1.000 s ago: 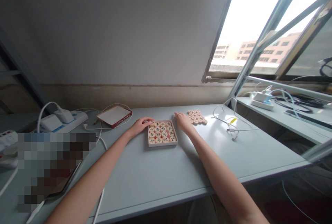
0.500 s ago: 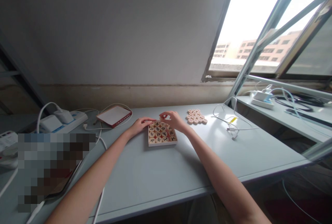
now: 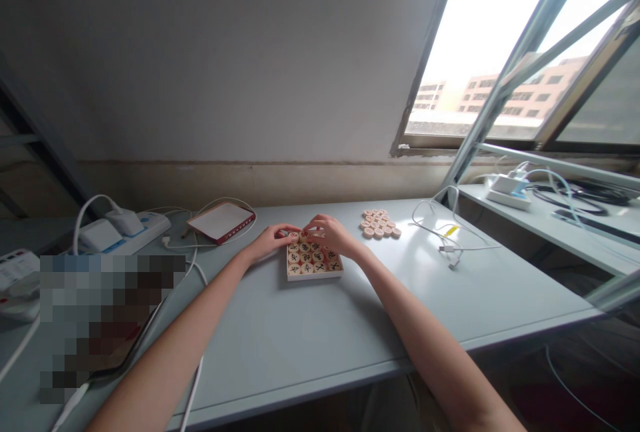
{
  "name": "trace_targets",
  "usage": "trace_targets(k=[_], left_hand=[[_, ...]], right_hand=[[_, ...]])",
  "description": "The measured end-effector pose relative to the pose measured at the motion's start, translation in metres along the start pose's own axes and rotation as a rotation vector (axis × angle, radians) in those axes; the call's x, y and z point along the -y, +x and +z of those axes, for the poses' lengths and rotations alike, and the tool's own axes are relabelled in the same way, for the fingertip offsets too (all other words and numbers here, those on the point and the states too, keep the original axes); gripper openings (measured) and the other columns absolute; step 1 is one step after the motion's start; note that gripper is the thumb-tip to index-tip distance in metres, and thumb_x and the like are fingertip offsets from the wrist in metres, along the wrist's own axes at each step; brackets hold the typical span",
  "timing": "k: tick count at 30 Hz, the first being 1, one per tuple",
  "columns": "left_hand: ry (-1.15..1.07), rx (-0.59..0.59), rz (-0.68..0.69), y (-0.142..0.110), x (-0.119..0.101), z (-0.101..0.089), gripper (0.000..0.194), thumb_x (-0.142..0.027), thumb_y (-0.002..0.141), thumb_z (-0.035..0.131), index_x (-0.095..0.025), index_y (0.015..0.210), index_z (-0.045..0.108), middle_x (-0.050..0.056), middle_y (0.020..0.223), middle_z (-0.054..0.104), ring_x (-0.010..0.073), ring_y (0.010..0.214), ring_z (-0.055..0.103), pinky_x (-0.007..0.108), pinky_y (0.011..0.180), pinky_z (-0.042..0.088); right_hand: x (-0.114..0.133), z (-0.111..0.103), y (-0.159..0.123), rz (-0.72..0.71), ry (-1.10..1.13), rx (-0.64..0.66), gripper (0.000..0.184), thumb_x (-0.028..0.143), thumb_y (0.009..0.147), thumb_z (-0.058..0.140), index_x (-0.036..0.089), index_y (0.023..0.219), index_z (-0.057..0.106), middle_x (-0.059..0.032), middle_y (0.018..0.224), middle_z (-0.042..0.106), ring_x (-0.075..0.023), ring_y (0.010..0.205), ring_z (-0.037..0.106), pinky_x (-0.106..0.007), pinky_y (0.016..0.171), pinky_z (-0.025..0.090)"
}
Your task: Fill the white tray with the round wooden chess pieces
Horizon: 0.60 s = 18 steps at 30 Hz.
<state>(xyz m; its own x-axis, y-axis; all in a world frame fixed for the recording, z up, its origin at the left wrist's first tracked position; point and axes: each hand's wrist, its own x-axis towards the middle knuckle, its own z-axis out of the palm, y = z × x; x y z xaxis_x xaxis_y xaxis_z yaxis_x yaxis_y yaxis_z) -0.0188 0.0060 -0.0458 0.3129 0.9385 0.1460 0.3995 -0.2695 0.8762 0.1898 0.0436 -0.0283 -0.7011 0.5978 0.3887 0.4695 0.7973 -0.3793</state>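
Note:
A shallow white box (image 3: 315, 277) stands on the table, filled with rows of round wooden Chinese chess pieces (image 3: 306, 257) with black characters. My left hand (image 3: 273, 240) is curled around the box's far left corner, thumb near the rim and fingers at the back edge. Over the far row, my right hand (image 3: 327, 233) bends down with its fingertips pinched on a Chinese chess piece (image 3: 305, 235). The right hand's palm and fingers hide part of the box's far right corner.
Loose chess pieces (image 3: 381, 224) lie grouped at the back right. A red-edged box lid (image 3: 223, 222) rests at the back left. White cables (image 3: 450, 245) lie on the right. A power strip (image 3: 135, 235) and a pixelated area (image 3: 110, 325) occupy the left side.
My right hand has moved slightly left and down, bringing the raised piece into the far row of the box. My left hand stays at the corner, its fingers shifted slightly.

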Motion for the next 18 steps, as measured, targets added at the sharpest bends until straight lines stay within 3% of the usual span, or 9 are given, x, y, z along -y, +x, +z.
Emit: trace_targets(k=[9, 18], left_hand=[[0.004, -0.008, -0.016, 0.0015, 0.0042, 0.0016, 0.042, -0.043, 0.07, 0.055, -0.017, 0.103, 0.06, 0.006, 0.093, 0.065, 0.0184, 0.083, 0.057, 0.029, 0.077, 0.044], [-0.023, 0.017, 0.005, -0.0007, 0.0015, -0.0019, 0.041, -0.042, 0.072, 0.053, -0.017, 0.105, 0.059, 0.006, 0.104, 0.061, 0.0185, 0.09, 0.055, 0.028, 0.08, 0.042]], right_hand=[[-0.0035, 0.0021, -0.0001, -0.022, -0.068, -0.021, 0.018, 0.028, 0.076, 0.06, 0.021, 0.093, 0.063, -0.0035, 0.09, 0.056, -0.0153, 0.088, 0.049, -0.025, 0.078, 0.038], [-0.0016, 0.0004, -0.0022, -0.003, -0.037, -0.011, 0.018, 0.028, 0.077, 0.059, 0.021, 0.093, 0.062, -0.0036, 0.091, 0.055, -0.0163, 0.089, 0.049, -0.027, 0.078, 0.037]])
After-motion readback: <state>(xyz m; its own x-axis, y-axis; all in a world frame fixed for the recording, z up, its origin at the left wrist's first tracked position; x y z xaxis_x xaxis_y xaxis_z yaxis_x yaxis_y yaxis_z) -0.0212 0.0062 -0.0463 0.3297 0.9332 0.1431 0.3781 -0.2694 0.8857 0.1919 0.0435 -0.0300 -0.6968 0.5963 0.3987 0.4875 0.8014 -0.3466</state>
